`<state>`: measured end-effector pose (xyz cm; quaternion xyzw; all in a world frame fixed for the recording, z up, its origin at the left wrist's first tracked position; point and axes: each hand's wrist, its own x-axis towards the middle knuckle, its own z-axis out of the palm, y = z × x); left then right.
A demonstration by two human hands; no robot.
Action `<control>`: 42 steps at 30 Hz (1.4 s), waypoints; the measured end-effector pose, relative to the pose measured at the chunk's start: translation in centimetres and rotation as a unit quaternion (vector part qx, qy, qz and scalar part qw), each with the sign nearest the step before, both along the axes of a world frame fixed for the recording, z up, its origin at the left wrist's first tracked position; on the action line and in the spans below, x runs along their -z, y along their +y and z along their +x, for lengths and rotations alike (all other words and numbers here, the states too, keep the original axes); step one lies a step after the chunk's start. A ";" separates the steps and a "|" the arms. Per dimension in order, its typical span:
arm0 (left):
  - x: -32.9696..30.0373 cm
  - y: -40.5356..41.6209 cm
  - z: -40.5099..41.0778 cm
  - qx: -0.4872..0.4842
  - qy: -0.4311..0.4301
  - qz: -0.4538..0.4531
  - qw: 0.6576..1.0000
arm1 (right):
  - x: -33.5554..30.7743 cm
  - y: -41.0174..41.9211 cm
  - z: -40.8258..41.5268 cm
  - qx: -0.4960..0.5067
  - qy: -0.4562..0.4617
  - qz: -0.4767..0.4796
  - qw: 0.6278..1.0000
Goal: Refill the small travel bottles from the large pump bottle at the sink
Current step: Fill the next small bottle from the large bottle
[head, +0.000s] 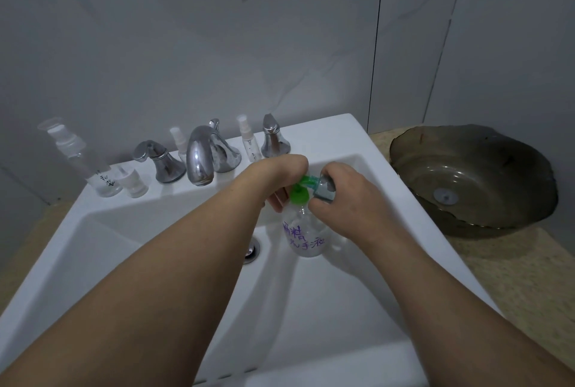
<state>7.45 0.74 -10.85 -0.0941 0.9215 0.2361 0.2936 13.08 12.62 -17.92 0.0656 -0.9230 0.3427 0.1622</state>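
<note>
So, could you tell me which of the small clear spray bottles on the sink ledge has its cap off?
The tall clear spray bottle at the far left: its clear cap stands beside it, white sprayer bare. The two by the chrome faucet stay capped.

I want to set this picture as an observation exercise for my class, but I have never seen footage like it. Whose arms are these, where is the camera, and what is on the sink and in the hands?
There is no machine. A person wears a camera on the head, so you look down along their own two arms. Over the white sink the left hand is on the green pump of the large pump bottle, with purple writing. The right hand grips a small travel bottle tilted at the pump's spout. On the ledge beside the chrome tap stand clear spray bottles. A dark glass bowl sits to the right.
</note>
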 end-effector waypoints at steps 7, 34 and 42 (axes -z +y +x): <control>-0.5 0.1 0.4 -0.011 -0.004 0.002 1.000 | 0.0 0.0 0.1 0.000 0.014 -0.008 1.000; -0.2 -0.2 1.0 -0.033 0.012 0.010 0.999 | 0.1 0.1 0.0 -0.003 0.025 -0.003 1.000; 0.2 0.7 1.0 -0.040 0.051 0.006 0.998 | 0.7 0.2 -0.5 -0.004 0.030 -0.005 1.000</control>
